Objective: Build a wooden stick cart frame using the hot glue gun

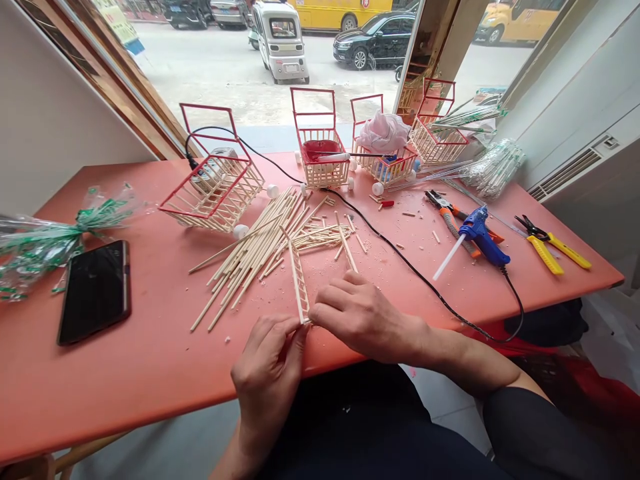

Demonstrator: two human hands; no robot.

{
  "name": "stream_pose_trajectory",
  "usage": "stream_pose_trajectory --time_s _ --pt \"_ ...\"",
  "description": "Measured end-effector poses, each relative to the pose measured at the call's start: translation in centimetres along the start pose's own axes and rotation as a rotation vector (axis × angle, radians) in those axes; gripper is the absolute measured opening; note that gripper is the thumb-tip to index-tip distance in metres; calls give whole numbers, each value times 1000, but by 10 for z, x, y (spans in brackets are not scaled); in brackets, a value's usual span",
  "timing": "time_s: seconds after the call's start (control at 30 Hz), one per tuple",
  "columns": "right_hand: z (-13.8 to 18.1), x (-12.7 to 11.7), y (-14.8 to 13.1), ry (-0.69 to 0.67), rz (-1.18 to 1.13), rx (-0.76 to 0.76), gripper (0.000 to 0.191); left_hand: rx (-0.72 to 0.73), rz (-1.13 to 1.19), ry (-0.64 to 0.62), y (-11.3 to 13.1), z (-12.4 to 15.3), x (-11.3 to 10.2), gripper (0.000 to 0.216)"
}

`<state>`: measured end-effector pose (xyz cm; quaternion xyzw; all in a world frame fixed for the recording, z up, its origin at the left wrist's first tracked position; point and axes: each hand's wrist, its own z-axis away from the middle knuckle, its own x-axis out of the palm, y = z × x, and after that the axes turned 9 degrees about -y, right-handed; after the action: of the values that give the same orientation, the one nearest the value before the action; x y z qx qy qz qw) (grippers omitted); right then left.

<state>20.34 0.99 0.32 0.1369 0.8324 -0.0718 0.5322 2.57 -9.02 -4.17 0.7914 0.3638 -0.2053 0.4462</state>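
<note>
A narrow ladder-like frame of thin wooden sticks [299, 283] stands out from my fingers toward the back of the table. Thumb and forefinger of my left hand [270, 357] pinch its near end at the table's front edge. My right hand [360, 317] is closed, its fingertips meeting that same near end from the right; whether it also holds a small piece there is hidden. Just beyond its knuckles lies another stick piece [346, 250], partly covered by the hand. Left of the frame is a loose pile of long wooden sticks [250, 260], with short cut sticks [323, 235] beside it.
Behind stand several miniature stick shopping carts [215, 180] with red rims. To the right lie a blue glue gun [483, 237], orange-handled pliers [450, 220] and yellow-handled cutters [555, 250]. A black cable [390, 247] crosses the table. At left are a phone [95, 290] and plastic bags [90, 220].
</note>
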Motion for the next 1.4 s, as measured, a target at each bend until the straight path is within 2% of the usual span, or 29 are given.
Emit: stream_pose_trajectory --time_s 1.4 --pt "1 2 -1 -14 -5 -6 25 -26 -9 9 1 -1 0 10"
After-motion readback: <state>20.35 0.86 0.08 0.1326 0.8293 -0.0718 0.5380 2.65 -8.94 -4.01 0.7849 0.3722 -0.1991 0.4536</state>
